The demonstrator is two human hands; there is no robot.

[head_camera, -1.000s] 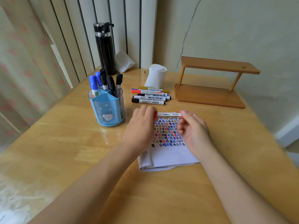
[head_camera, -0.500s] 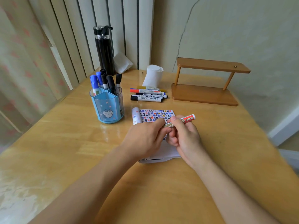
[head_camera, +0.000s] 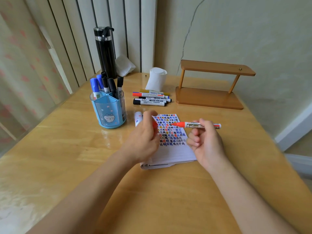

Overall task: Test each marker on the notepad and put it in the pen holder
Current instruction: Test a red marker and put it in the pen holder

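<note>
— So, where is the red marker just now?
— In the right hand, gripped round the barrel by curled fingers. It hangs above the far right part of the notepad, clear of the paper.
— Which way does it lie?
— Almost level, with its long axis running left to right. The bare red tip points left over the rows of coloured marks, and the tail end sticks out to the right past the hand.
— And the left hand?
— Blurred, over the notepad's left edge, fingers curled on what looks like the red cap. Cap and tip face one another with a gap between them.
— What does the coming move turn on?
— The tip has to swing down, I judge. The notepad lies flat on the bench below the tip, between the two hands, and its blank lines are on the near half. The right hand carries the marker, so the writing falls to it.
— Then the pen holder?
— It stands to the far left, beyond the left hand, with several markers upright in it. From the right hand that is a reach across the notepad, and the left hand is nearer. The cap should go on first, I think.
— Anything else waiting?
— A row of loose markers lies on the bench just beyond the notepad, all lengthwise left to right.
</note>
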